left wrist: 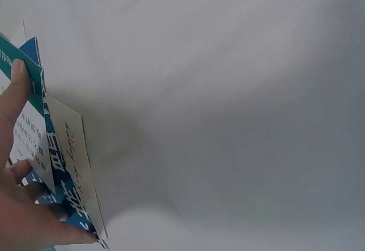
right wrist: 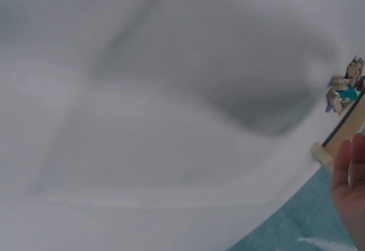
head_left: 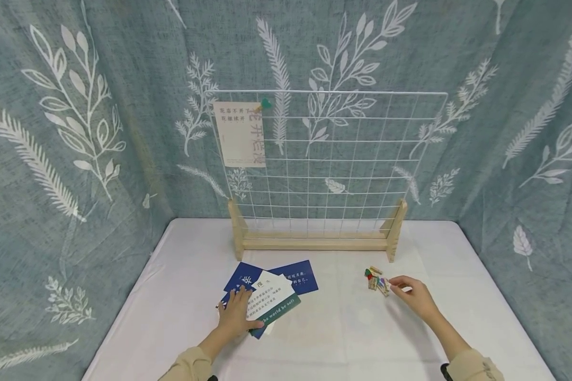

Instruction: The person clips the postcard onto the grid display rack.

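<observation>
My left hand (head_left: 234,315) rests spread over the left side of a loose pile of printed cards (head_left: 269,299). Its thumb lies by a green-banded card (left wrist: 35,85), with the other fingers over white and blue cards; a cream card (left wrist: 71,148) sticks out beneath. My right hand (head_left: 414,296) is beside a small heap of wooden clothespins (head_left: 376,280), some with coloured decorations. Thumb and forefinger come close together at the heap's right edge, and I see no clothespin held between them. In the right wrist view, only part of that hand (right wrist: 352,188) shows.
A white wire grid (head_left: 333,159) stands upright in a wooden base (head_left: 314,243) at the back of the white-covered table (head_left: 343,338). A cream card (head_left: 238,137) hangs at its upper left by a green-topped clip (head_left: 265,103). Leaf-patterned curtains (head_left: 138,106) enclose the table.
</observation>
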Demonstrator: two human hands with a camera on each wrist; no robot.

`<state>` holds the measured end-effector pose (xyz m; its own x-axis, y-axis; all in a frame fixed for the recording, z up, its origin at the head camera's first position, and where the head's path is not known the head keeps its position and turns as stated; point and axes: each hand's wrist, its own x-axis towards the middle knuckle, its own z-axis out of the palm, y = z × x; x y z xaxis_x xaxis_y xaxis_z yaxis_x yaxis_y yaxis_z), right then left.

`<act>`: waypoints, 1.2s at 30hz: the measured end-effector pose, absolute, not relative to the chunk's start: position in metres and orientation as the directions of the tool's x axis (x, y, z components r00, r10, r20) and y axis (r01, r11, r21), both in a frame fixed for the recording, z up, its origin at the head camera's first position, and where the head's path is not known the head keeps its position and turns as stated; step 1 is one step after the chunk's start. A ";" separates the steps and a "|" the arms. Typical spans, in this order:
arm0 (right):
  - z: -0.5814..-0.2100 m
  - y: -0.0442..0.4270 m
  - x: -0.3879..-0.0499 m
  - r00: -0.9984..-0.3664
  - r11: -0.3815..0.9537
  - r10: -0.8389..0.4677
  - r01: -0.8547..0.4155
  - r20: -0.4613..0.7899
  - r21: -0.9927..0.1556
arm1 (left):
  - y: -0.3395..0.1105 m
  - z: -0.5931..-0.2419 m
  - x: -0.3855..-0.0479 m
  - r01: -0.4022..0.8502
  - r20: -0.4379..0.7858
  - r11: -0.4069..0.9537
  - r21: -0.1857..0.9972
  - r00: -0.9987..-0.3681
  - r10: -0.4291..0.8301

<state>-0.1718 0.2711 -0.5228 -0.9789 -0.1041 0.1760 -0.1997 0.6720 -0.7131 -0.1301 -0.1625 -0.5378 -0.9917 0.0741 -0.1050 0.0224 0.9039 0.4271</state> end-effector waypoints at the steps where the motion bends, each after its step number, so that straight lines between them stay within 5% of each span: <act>1: -0.523 0.271 -0.173 -0.979 0.675 -0.108 -0.200 0.174 -0.710 | -0.162 -0.538 -0.131 0.021 -0.104 0.903 0.429 -0.992 0.073; 24: -0.527 0.273 -0.186 -0.986 0.722 -0.079 -0.157 0.145 -0.674 | -0.156 -0.528 -0.130 -0.049 -0.165 0.885 0.463 -0.986 0.032; 36: -0.532 0.268 -0.195 -0.992 0.747 -0.044 -0.110 0.116 -0.655 | -0.155 -0.533 -0.131 0.021 -0.051 0.904 0.428 -0.998 0.047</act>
<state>-0.1951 0.2683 -0.5317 -0.9923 -0.0442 0.1156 -0.1096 0.7473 -0.6554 -0.1305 -0.1552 -0.5331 -0.9976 0.0474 -0.0513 0.0209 0.9036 0.4278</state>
